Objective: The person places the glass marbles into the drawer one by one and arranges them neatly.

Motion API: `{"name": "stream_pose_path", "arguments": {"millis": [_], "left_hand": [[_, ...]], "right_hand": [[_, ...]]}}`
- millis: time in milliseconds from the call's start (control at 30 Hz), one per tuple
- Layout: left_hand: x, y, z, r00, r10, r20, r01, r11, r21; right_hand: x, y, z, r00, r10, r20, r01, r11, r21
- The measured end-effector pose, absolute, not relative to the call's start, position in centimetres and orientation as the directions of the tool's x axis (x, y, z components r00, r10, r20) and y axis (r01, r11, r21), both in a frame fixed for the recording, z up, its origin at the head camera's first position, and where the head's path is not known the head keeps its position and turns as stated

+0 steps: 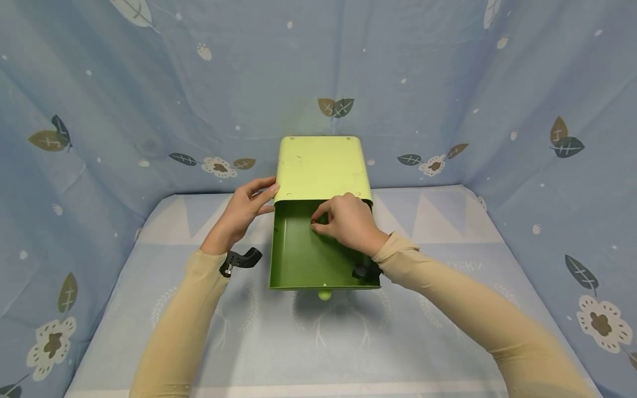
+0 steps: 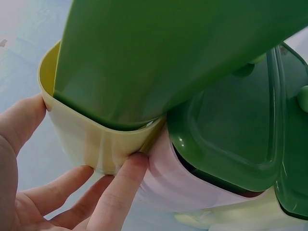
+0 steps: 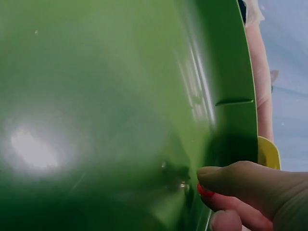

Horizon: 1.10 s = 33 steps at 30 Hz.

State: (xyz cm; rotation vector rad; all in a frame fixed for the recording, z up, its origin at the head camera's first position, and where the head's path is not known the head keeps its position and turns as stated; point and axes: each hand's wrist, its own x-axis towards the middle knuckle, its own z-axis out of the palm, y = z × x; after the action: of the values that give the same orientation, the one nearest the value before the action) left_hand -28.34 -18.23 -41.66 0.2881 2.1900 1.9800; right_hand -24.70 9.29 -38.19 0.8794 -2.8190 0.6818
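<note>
- Left hand [image 1: 243,209]: grip unclenched, fingers spread against the left side of the yellow-green casing [image 1: 320,168], near the worktop's [image 1: 408,354] back edge.
- Small red object [image 3: 206,192]: over the pulled-out green drawer [image 1: 298,260], near the casing's front edge; long axis hidden.
- Right hand [image 1: 352,224]: nearer, grip pinching the object, which lies left of the palm.

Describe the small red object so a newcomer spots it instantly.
Find the pale yellow-green cabinet with its open dark-green drawer. Over the drawer, the right hand pinches the small, glossy red object between thumb and finger. Nothing else nearby is red.
</note>
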Motion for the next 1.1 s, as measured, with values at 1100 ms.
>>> {"name": "stream_pose_path", "arguments": {"millis": [1100], "left_hand": [[-27.0, -17.3, -42.0, -0.974, 0.228, 0.004, 0.029, 0.107, 0.994]], "right_hand": [[-23.2, 10.3, -37.8, -0.833, -0.495, 0.248, -0.553, 0.744, -0.374]]}}
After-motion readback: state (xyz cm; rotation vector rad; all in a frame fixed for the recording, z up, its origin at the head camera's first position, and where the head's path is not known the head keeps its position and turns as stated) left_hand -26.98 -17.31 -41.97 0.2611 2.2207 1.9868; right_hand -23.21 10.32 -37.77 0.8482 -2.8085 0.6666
